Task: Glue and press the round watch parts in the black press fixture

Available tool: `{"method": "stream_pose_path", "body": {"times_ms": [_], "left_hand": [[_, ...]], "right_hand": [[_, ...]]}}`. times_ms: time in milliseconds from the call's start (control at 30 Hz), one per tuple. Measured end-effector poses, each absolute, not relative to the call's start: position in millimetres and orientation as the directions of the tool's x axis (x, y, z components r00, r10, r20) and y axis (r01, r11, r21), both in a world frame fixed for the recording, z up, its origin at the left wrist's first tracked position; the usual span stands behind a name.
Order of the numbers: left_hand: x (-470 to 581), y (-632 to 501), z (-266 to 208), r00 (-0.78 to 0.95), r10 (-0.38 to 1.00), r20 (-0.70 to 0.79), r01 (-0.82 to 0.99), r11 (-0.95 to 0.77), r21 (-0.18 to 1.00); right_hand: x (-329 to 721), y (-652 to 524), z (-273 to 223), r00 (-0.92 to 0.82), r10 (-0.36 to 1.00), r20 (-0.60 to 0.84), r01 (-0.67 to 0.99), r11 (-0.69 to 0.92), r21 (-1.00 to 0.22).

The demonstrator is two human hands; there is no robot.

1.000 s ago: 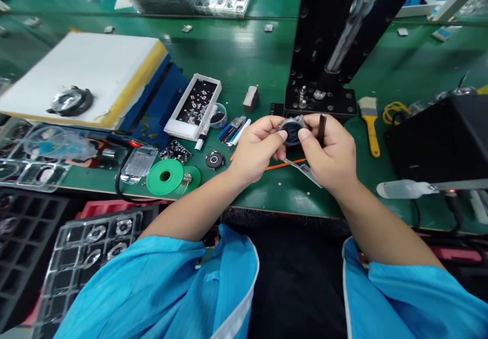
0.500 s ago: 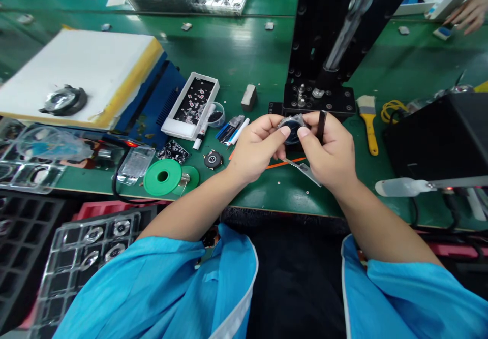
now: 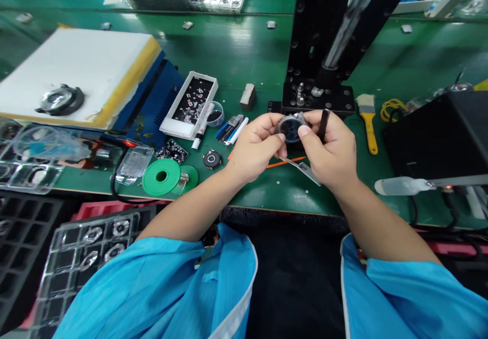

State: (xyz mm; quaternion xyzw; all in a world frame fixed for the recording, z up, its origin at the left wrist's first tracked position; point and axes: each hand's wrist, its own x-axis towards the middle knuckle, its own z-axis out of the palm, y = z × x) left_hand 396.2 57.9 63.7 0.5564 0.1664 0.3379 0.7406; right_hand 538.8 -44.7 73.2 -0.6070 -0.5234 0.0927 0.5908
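Observation:
Between my two hands I hold a round dark-faced watch case in front of the black press. My left hand is closed on its left side, the thumb near the lower rim. My right hand grips the right side, its thumb on the edge of the face. A dark slim tool is also tucked in the right hand's fingers, its far end sticking up. Below the hands lie an orange stick and a thin metal blade-like piece, partly hidden by the right hand.
Behind the hands stands a black lever press. To the left are a white parts tray, a green solder spool and a blue heating box with another watch case on top. A yellow brush lies right.
My left thumb has slid off the watch face toward its rim, so more of the face shows. At the far right, another person's hand has left the view.

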Motion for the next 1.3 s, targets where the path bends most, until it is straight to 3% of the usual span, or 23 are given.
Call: {"method": "stream_pose_path", "body": {"times_ms": [233, 333, 433, 533, 600, 667, 800, 900, 967, 1033, 1167, 1300], "left_hand": [[397.1, 67.0, 51.3, 0.436, 0.826, 0.357, -0.463, -0.135, 0.876], [397.9, 75.0, 47.0, 0.329, 0.838, 0.435, -0.472, -0.253, 0.845], [399.6, 77.7, 47.1, 0.311, 0.845, 0.435, -0.457, -0.268, 0.848], [400.4, 74.9, 51.8, 0.382, 0.838, 0.389, -0.461, -0.192, 0.866], [399.7, 72.0, 57.0, 0.467, 0.822, 0.327, -0.453, -0.096, 0.886], [398.1, 69.3, 62.6, 0.549, 0.806, 0.222, -0.416, 0.033, 0.909], [394.2, 64.8, 70.9, 0.656, 0.753, 0.056, -0.329, 0.218, 0.919], [392.0, 60.0, 73.2, 0.751, 0.659, 0.034, -0.284, 0.275, 0.919], [391.0, 55.8, 74.1, 0.814, 0.579, 0.034, -0.244, 0.289, 0.926], [390.2, 52.1, 74.5, 0.866, 0.499, 0.027, -0.195, 0.286, 0.938], [388.7, 51.6, 72.6, 0.922, 0.387, 0.021, -0.130, 0.259, 0.957], [386.1, 53.5, 72.3, 0.919, 0.392, 0.039, -0.111, 0.163, 0.980]], "right_hand": [[542.0, -48.7, 74.7, 0.454, 0.709, 0.540, 0.501, 0.299, -0.812], [544.3, -52.0, 81.6, 0.250, 0.802, 0.543, 0.629, 0.291, -0.720], [539.2, -55.2, 83.4, -0.113, 0.965, 0.237, 0.766, 0.237, -0.598], [527.2, -60.3, 74.8, -0.267, 0.956, -0.119, 0.892, 0.199, -0.405], [521.2, -65.1, 65.5, -0.259, 0.953, -0.155, 0.933, 0.206, -0.296], [520.2, -70.7, 56.6, -0.240, 0.970, -0.039, 0.941, 0.223, -0.256], [527.0, -82.3, 47.4, -0.131, 0.932, 0.339, 0.873, 0.270, -0.407], [527.5, -89.7, 49.0, 0.220, 0.842, 0.492, 0.694, 0.220, -0.686], [525.0, -93.4, 52.6, 0.465, 0.753, 0.466, 0.494, 0.216, -0.842], [522.6, -96.3, 56.7, 0.570, 0.722, 0.392, 0.346, 0.222, -0.912], [522.5, -103.8, 61.2, 0.544, 0.805, 0.238, 0.247, 0.118, -0.962], [527.8, -122.4, 60.0, 0.523, 0.823, 0.222, 0.192, 0.140, -0.971]]}}
